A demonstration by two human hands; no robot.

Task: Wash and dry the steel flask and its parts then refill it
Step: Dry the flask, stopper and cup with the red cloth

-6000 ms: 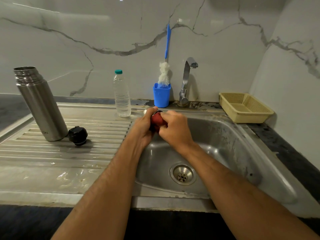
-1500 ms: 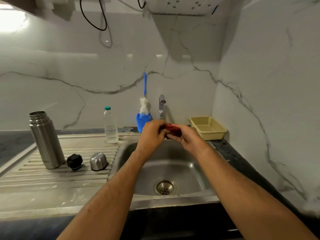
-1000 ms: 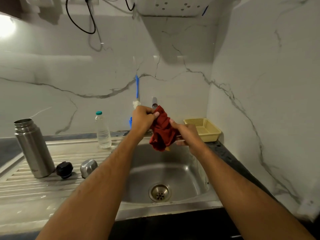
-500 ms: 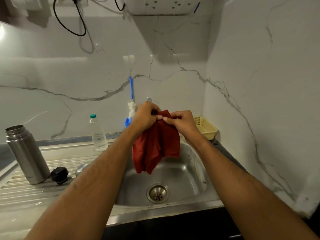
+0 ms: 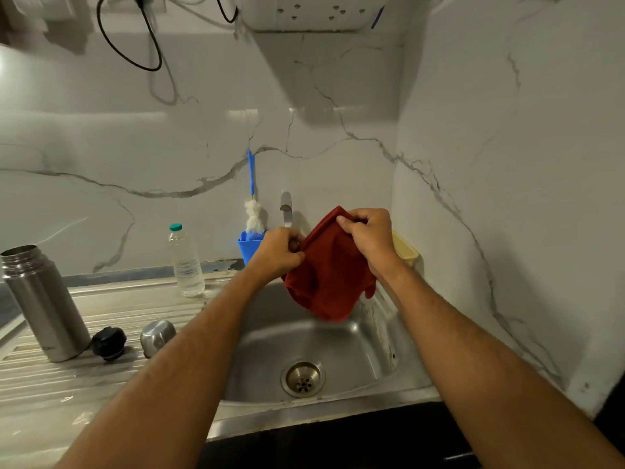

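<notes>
The open steel flask (image 5: 44,306) stands upright on the draining board at the left. Beside it lie its black stopper (image 5: 109,342) and its steel cup lid (image 5: 157,336). Above the sink (image 5: 338,360) a red cloth (image 5: 329,272) hangs spread between both hands. My left hand (image 5: 279,253) pinches its left edge. My right hand (image 5: 367,236) grips its top corner, a little higher. A clear water bottle (image 5: 186,262) with a teal cap stands at the back of the board.
A blue cup (image 5: 248,247) with a blue-handled bottle brush (image 5: 253,211) stands by the tap (image 5: 286,208). A yellow basket (image 5: 406,253) sits behind my right hand in the corner. A white appliance and black cables hang on the wall above.
The cloth went from a bunched wad to hanging open between my hands. My right hand has moved up and to the right, stretching it. The steel cup lid now lies on the board.
</notes>
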